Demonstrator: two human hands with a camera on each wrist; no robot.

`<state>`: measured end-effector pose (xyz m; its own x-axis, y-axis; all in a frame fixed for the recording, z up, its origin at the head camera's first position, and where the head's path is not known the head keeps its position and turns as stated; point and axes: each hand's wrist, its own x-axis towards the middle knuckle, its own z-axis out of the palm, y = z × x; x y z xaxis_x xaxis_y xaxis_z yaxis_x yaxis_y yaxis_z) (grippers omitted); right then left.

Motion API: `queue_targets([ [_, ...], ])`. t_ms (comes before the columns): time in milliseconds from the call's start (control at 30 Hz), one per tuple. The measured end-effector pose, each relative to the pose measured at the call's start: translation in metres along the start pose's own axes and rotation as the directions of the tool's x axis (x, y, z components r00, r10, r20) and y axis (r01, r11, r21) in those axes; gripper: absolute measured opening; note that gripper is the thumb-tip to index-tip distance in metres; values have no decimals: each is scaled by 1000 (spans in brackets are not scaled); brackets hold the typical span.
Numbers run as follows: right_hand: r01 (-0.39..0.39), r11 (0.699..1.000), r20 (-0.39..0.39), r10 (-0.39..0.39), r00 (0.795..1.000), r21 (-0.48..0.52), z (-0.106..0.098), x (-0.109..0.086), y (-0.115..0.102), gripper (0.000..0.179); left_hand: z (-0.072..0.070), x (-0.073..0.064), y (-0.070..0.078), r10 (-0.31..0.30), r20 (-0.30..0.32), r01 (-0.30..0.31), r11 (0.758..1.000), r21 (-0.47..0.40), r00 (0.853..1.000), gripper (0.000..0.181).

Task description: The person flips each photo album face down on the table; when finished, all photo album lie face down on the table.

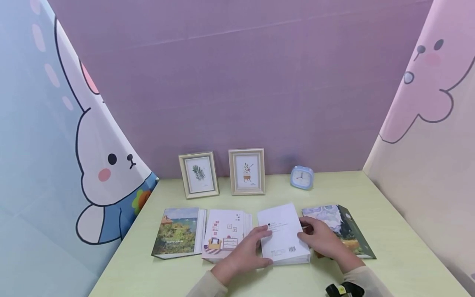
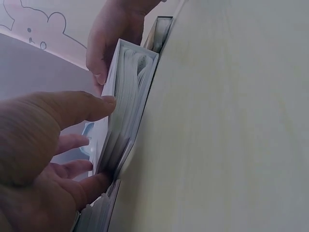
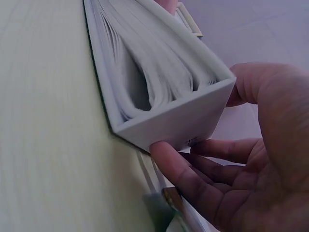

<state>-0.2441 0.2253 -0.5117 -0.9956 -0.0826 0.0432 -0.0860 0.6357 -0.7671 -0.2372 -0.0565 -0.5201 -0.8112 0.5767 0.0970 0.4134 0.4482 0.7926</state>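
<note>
A thick white photo album (image 1: 283, 235) lies on the table with a printed cover and barcode facing up. My left hand (image 1: 246, 251) holds its left side, the thumb near the front corner and fingertips at the cover's edge. At the opposite side, my right hand (image 1: 324, 239) grips the spine, thumb on the cover edge and fingers against the spine face. Sleeved pages (image 2: 128, 87) bulge between the covers in the left wrist view. Just left is an album with a drawn room (image 1: 226, 231); to the right, partly behind my right hand, lies a landscape-painted album (image 1: 332, 216).
Another landscape album (image 1: 176, 233) lies at the far left of the row. Behind stand two picture frames (image 1: 198, 194) (image 1: 247, 192) and a small blue clock (image 1: 302, 177). A purple backdrop (image 1: 241, 82) rises at the table's (image 1: 393, 247) back edge.
</note>
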Motion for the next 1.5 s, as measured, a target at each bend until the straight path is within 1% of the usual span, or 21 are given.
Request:
queue_targets([
  [100,-3,1000,-6,3,1000,1,0,0,-1,50,1,1,-1,3,-2,-3,999,50,1000,77],
  [300,-8,1000,-8,8,1000,18,0,0,-2,53,2,2,-2,0,2,0,997,82,1000,72],
  [533,3,1000,-2,-3,1000,20,-2,-1,-3,55,2,3,-2,0,10,-1,997,78,1000,71],
  [733,22,999,-3,-22,1000,32,-6,-1,-4,57,2,2,-3,10,0,-10,996,84,1000,74],
  [833,34,998,-1,-34,999,43,-6,-1,-4,56,1,0,-1,21,-4,-21,998,66,1000,74],
  [967,48,998,-22,-47,999,43,-6,-2,-4,57,-2,-3,2,8,0,-8,1000,19,1000,73],
  [1033,67,997,-42,-66,997,30,-5,-3,-5,58,-4,-6,3,1,-3,-1,1000,10,1000,72],
  [1100,93,996,-63,-93,994,2,-4,-2,-7,57,-7,-9,4,-4,-16,4,999,42,1000,71],
  [1133,107,994,-70,-107,992,-12,-3,-2,-8,57,-8,-11,4,-4,-22,5,997,71,1000,70],
  [1167,120,992,-78,-122,989,-26,-3,-2,-10,56,-10,-13,4,1,-25,2,995,100,1000,68],
  [1267,161,985,-104,-167,980,-67,-1,-2,-15,55,-18,-19,5,29,-30,-24,989,147,999,65],
  [1367,193,975,-120,-206,971,-111,1,-1,-22,53,-28,-24,4,66,-34,-62,992,109,997,62],
  [1433,213,968,-124,-230,965,-135,2,0,-26,52,-35,-26,2,82,-52,-78,994,74,995,59],
  [1500,230,962,-120,-248,961,-146,4,1,-31,51,-42,-29,-1,108,-76,-103,992,67,991,54],
])
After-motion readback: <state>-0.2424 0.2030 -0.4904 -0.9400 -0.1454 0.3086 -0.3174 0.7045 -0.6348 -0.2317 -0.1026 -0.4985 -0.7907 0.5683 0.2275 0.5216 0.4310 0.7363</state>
